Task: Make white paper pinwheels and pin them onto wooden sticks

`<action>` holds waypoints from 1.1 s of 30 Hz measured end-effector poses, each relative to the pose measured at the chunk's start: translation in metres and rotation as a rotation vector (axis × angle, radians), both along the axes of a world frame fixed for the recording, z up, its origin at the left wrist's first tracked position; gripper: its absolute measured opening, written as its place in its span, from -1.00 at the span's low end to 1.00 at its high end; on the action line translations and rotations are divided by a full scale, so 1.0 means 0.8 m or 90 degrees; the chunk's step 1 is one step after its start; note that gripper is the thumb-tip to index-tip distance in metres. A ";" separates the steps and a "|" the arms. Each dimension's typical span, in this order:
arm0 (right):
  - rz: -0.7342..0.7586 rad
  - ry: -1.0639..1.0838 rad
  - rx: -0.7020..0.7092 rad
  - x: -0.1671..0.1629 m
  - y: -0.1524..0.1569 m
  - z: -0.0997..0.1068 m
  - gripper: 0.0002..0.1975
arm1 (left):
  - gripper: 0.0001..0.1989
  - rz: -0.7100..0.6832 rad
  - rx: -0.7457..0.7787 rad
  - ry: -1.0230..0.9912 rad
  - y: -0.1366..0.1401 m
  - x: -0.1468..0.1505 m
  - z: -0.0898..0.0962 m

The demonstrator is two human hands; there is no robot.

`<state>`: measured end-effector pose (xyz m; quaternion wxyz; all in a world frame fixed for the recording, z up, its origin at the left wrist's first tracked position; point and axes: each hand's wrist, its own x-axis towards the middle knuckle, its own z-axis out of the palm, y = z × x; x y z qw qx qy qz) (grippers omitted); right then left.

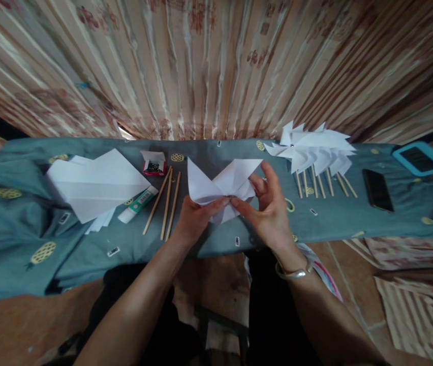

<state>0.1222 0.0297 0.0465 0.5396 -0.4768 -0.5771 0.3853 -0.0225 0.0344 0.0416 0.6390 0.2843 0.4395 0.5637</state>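
Both my hands hold a white paper pinwheel (235,178) over the middle of the cloth-covered table. My left hand (197,216) grips its lower left side, the thumb pressed at the centre. From the right, my right hand (268,208) pinches near the same centre, its index finger raised by the upper right point. The thumbs meet over the middle and mostly hide what is there. Left of the hands lie three wooden sticks (167,203), a glue stick (138,203) with a green and white label, and a small open red box (154,165) with dark contents.
White paper sheets (98,183) are stacked at the left. A row of finished paper pinwheels (315,147) on wooden sticks lies at the right. Beyond are a dark phone (377,189) and a blue-framed tablet (421,157). A pleated curtain (201,66) hangs behind the table.
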 end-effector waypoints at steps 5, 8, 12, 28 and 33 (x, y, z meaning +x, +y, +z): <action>-0.009 0.035 -0.069 0.002 -0.003 0.005 0.04 | -0.68 -0.023 0.014 -0.001 -0.001 0.000 -0.002; -0.020 0.046 -0.102 0.003 -0.005 0.010 0.11 | -0.67 -0.023 0.018 0.008 -0.001 -0.001 -0.002; -0.028 0.047 -0.121 0.003 -0.007 0.015 0.12 | -0.65 -0.020 0.024 0.015 -0.002 -0.001 -0.001; -0.018 0.093 -0.145 0.000 -0.011 0.019 0.00 | -0.75 -0.011 0.045 0.040 -0.004 -0.002 -0.008; -0.039 0.100 -0.143 -0.004 -0.012 0.021 -0.05 | -0.76 0.026 0.046 0.087 -0.008 0.000 -0.003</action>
